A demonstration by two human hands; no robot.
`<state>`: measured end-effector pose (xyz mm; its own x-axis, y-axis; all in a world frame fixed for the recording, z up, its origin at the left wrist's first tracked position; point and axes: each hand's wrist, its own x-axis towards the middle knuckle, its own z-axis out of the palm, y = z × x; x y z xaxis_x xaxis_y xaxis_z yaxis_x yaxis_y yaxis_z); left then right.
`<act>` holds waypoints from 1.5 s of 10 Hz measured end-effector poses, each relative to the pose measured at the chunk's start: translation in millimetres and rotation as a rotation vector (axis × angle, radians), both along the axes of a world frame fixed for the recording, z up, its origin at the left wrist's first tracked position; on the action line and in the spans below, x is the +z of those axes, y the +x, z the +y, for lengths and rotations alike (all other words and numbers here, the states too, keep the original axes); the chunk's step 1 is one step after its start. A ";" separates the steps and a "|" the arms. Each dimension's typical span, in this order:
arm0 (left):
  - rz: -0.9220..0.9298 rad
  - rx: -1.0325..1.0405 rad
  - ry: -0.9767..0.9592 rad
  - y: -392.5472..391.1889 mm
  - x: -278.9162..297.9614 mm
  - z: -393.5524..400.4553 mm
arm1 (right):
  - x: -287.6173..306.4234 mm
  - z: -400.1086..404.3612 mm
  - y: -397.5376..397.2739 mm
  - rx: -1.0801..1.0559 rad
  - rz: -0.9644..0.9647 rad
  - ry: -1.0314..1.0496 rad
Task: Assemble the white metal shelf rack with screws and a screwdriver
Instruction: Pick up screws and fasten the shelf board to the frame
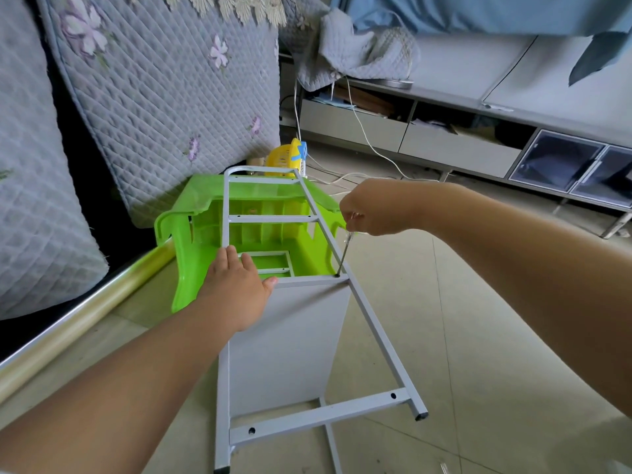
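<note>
The white metal shelf rack frame (376, 340) lies tilted across the middle of the head view, its far end propped on a green plastic stool (191, 241). A white shelf panel (290, 340) stands between its side rails. My left hand (236, 289) presses flat on the panel's upper left corner, fingers straight. My right hand (369, 210) grips the handle of a screwdriver (343, 253). The screwdriver's tip sits on a screw (337, 275) at the panel's upper right corner, by the right rail.
A quilted mattress (164, 90) leans at the left behind the stool. A yellow fan (285, 159) and white cables (362, 131) lie on the tiled floor (478, 336). A low grey cabinet (461, 145) runs along the right. A metal bar (85, 319) crosses the lower left.
</note>
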<state>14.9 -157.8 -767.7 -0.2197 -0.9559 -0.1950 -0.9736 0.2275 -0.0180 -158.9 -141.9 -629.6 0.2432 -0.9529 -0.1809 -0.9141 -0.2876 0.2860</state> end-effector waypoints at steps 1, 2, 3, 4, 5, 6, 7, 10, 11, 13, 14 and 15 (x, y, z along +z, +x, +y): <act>-0.001 -0.002 0.002 -0.2 -1.3 -1.2 | 0.5 -5.4 2.8 -0.051 0.015 0.012; 0.003 -0.001 0.005 -0.1 -1.9 -1.2 | 3.4 -7.1 8.1 -0.116 0.019 0.025; 0.004 -0.004 0.006 -0.3 -1.6 -1.0 | 1.6 -4.6 16.3 -0.070 0.117 0.012; 0.000 -0.011 0.001 1.3 -2.6 -0.9 | -8.5 0.8 14.2 0.038 0.299 -0.014; 0.001 -0.007 -0.004 2.6 -2.1 1.3 | -14.1 5.8 4.6 0.184 0.476 -0.034; 0.018 -0.009 -0.003 2.3 0.0 2.7 | -15.1 6.7 2.1 0.318 0.584 0.035; 0.036 -0.006 0.012 1.3 2.1 2.1 | -13.8 5.8 13.5 0.369 0.656 0.056; 0.049 -0.006 0.013 -0.4 1.3 0.7 | -8.8 -26.4 34.3 -0.147 0.340 0.291; 0.040 -0.006 0.001 -0.5 0.7 2.6 | -4.7 -34.3 30.0 -0.289 0.274 0.414; 0.035 -0.010 -0.006 3.3 -1.2 3.1 | -6.9 -20.7 27.1 -0.107 0.355 0.237; 0.022 -0.016 -0.012 4.1 -2.0 3.9 | -2.3 -7.5 20.2 0.101 0.428 0.150; 0.021 -0.015 -0.014 4.7 -3.6 3.3 | -0.4 -1.2 11.2 0.236 0.543 0.083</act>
<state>19.6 -154.4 -771.3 -0.2382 -0.9550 -0.1769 -0.9703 0.2421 -0.0005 -147.7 -143.1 -629.9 0.2986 -0.8618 -0.4100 -0.5522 -0.5064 0.6623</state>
